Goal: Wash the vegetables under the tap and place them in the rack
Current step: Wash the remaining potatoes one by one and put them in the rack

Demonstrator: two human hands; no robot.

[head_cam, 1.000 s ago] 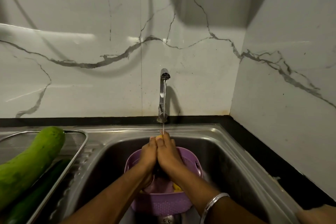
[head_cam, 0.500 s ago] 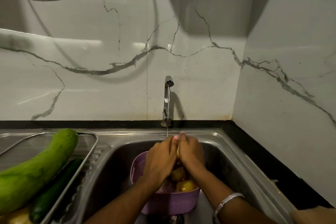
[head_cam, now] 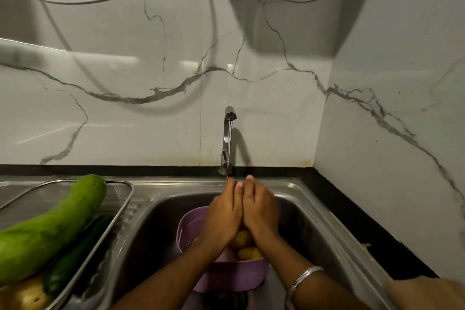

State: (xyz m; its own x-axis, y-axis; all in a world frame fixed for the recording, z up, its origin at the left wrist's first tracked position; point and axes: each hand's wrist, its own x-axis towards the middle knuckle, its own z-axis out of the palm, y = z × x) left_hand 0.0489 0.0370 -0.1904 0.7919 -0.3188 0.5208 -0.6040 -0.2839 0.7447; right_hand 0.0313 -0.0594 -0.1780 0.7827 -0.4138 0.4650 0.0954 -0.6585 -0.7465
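Hands [head_cam: 242, 211] pressed tog. under tap [head_cam: 228, 138].

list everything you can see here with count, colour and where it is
tap: 1, chrome, back wall, water running
sink: 1, steel, centre
colander: 1, purple, in sink
potatoes: at least 2, yellow-brown, in colander
rack: 1, wire mesh, left of sink
gourd: 1, light green, in rack
cucumber: 1, dark green, in rack beside gourd
potato: 1, yellowish, rack's near corner
cables: several, white, upper wall
bangle: 1, silver, right wrist
left hand: under the stream, pressed against right
right hand: same; anything between them is hidden
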